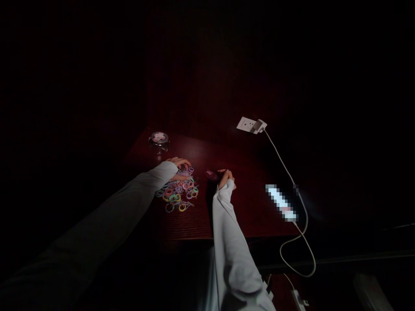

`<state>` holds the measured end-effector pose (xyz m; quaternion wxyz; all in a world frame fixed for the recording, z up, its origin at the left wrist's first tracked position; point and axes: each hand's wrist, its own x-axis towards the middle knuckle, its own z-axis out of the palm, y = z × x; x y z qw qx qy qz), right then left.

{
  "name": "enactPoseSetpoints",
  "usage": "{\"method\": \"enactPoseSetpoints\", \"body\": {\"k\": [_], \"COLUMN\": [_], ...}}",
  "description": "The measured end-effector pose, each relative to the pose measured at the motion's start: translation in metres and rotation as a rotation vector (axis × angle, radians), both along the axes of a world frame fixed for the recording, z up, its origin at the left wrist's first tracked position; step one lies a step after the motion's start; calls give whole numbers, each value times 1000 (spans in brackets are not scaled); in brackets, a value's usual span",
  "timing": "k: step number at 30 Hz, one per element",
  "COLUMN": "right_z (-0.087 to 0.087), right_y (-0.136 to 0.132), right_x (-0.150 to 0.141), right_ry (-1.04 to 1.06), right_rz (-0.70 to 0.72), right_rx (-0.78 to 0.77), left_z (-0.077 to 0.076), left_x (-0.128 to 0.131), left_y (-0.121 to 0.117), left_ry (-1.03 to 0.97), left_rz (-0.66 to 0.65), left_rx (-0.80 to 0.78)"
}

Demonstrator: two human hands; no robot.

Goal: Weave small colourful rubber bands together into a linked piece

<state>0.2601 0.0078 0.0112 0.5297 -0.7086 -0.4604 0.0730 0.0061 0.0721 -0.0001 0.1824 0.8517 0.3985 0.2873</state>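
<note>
Left hand [180, 165], fingers bent, on pile of small multicoloured ring-shaped bands [175, 198], dark-red wooden counter [194, 226]; grip unclear. Right hand [228, 178] curled just beside small shiny dark-pink clump [212, 174]; hold unclear.

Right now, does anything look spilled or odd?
Mostly the bright phone-like object: it appears blocky, hiding its details. Its white cable loops past the near edge of the table. The colourful bands lie jumbled by the left hand; that may be deliberate.

Long sleeves [231, 235], pale grey, loose, creased near right cuff [226, 188]
</note>
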Motion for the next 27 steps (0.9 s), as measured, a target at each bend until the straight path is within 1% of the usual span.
{"method": "enactPoseSetpoints", "body": {"k": [3,6,8,10,14,18,20,22,24,27], "right_z": [7,10,9,7,8,11,12,11,9,6], "right_y": [-5,-6,-5,-4,-5,-8,-9,-9,-9,-9], "right_x": [-9,-15,-15,-15,-15,-16,-17,-17,-17,-16], "right_ry": [-79,-165,-199,-228,-244,-236,-237,-239,-248,-289], "right_rz": [25,39,48,63,84,120,133,144,163,213], "right_rx": [-136,-157,-164,-174,-187,-189,-184,-172,-162,-174], "left_z": [-4,-8,-10,-13,-22,-31,-31,-29,-25,-19], "left_x": [-1,-2,-2,-1,3,4,0,-5,-10,-15], "left_y": [4,8,11,15,27,37,39,40,39,36], "left_ry": [-51,-115,-139,-152,-181,-224,-219,-191,-165,-192], "left_rz": [-53,-92,-91,-69,28,88,139,152,125,74], "left_rx": [-6,-38,-52,-76,-143,-128,-122,-139,-146,-64]}}
